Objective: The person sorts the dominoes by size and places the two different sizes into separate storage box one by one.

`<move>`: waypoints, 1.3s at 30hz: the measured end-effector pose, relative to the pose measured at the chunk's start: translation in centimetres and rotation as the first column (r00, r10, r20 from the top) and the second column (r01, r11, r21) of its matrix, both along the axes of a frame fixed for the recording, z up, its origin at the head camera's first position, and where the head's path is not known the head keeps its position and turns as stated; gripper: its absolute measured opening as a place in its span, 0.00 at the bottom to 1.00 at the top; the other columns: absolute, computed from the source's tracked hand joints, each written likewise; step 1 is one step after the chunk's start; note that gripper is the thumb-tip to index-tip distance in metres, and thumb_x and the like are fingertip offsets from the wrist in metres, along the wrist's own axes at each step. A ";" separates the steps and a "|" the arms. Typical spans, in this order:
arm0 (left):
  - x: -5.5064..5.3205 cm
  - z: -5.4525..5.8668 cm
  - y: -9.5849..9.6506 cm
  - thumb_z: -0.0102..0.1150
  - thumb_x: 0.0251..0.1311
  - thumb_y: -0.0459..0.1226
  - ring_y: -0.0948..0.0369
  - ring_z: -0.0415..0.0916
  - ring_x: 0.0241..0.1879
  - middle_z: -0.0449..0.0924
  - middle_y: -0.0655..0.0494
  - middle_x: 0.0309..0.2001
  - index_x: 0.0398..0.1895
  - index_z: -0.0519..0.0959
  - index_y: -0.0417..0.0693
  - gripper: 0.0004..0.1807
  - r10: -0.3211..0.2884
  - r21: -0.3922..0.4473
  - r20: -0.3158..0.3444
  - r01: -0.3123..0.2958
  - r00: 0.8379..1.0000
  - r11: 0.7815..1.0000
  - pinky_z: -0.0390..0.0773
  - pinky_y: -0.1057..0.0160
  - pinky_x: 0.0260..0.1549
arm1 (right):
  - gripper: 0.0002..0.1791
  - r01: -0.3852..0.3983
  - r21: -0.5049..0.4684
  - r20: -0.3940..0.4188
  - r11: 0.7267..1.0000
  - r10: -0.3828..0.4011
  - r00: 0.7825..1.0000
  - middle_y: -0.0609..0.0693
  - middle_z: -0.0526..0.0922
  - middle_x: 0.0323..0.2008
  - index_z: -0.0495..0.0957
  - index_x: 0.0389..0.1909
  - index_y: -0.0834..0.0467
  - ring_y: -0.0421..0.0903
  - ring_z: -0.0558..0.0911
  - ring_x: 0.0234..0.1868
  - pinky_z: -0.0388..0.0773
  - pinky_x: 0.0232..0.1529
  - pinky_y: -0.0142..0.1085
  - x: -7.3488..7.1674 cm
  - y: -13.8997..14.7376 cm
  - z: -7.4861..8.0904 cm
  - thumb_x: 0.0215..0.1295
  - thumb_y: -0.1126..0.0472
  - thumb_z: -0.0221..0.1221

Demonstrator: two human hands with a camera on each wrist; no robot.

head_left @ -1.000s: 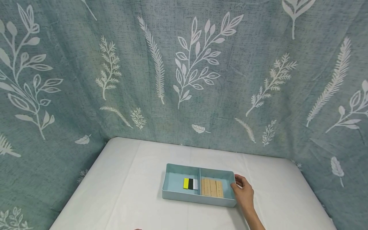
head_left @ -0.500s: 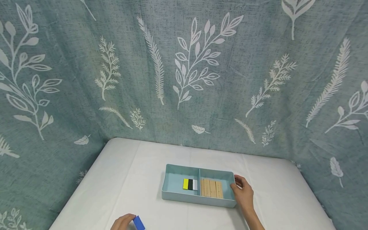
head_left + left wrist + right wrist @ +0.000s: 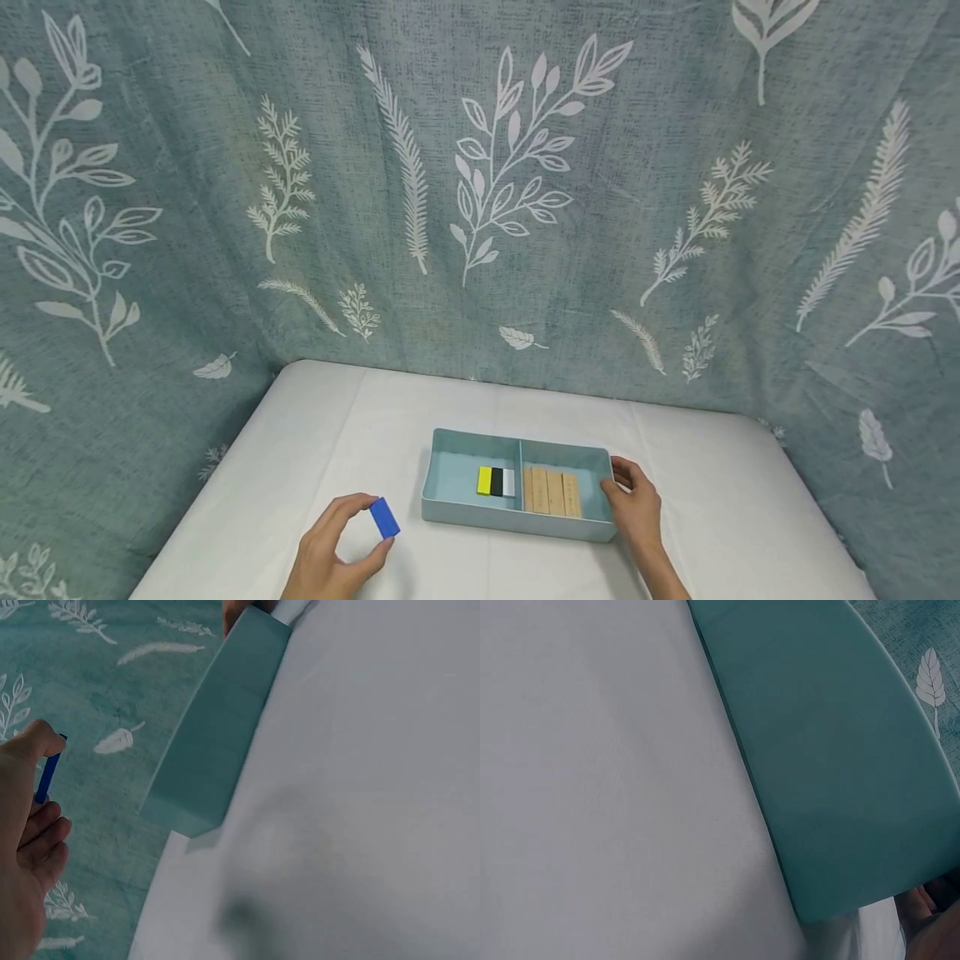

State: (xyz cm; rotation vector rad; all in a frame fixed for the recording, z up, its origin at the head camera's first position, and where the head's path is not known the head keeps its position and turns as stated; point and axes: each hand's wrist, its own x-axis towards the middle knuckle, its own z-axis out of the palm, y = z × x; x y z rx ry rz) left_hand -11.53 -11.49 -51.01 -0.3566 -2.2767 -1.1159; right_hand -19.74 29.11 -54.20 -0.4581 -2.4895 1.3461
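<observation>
Between thumb and fingertips, my left hand pinches a small blue rectangular block, held up over the table left of a two-compartment box. The left wrist view shows the blue block edge-on in that grip. At the box's right end, my right hand grips the end wall, thumb at the rim and fingers outside. Yellow, black and white blocks lie side by side against the divider in the left compartment. Several plain wooden blocks stand in a row in the right one.
A white-covered table carries the box. Behind it and along both sides hangs a green-blue curtain with white leaf prints. The box's outer wall fills much of the right wrist view.
My left hand has come into view from the bottom edge, carrying the blue block up and right toward the box. The right hand and box have stayed in place.
</observation>
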 end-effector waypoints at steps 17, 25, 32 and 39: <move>-4.0 3.0 4.1 0.76 0.45 0.30 0.57 0.79 0.50 0.79 0.56 0.51 0.56 0.77 0.47 0.31 -0.358 0.124 -0.106 0.369 0.928 0.921 0.79 0.65 0.52 | 0.27 -0.022 -0.009 -0.001 1.000 0.022 1.000 0.70 0.73 0.59 0.66 0.64 0.70 0.64 0.73 0.61 0.72 0.62 0.54 0.0 0.1 0.4 0.64 0.70 0.54; -5.5 2.9 6.4 0.75 0.47 0.28 0.59 0.80 0.47 0.79 0.59 0.49 0.53 0.78 0.44 0.27 -0.406 0.159 -0.093 0.416 0.909 0.895 0.82 0.59 0.48 | 0.27 -0.028 0.002 -0.009 1.000 0.028 1.000 0.70 0.73 0.59 0.67 0.63 0.71 0.65 0.74 0.61 0.73 0.62 0.53 0.0 0.0 0.3 0.63 0.70 0.53; -7.9 2.1 8.0 0.75 0.49 0.30 0.58 0.80 0.47 0.80 0.58 0.47 0.51 0.79 0.44 0.24 -0.447 0.223 -0.026 0.442 0.894 0.869 0.82 0.60 0.49 | 0.27 -0.020 -0.018 -0.001 1.000 0.020 1.000 0.70 0.73 0.60 0.66 0.64 0.71 0.64 0.74 0.61 0.73 0.62 0.52 0.0 0.2 0.0 0.64 0.70 0.53; -9.8 1.0 9.1 0.72 0.53 0.31 0.53 0.78 0.50 0.79 0.50 0.48 0.52 0.78 0.37 0.22 -0.494 0.252 0.135 0.452 0.859 0.856 0.80 0.57 0.53 | 0.27 -0.014 -0.015 -0.005 1.000 0.014 1.000 0.70 0.73 0.60 0.67 0.64 0.71 0.64 0.73 0.61 0.73 0.62 0.52 0.0 0.2 -0.1 0.64 0.70 0.53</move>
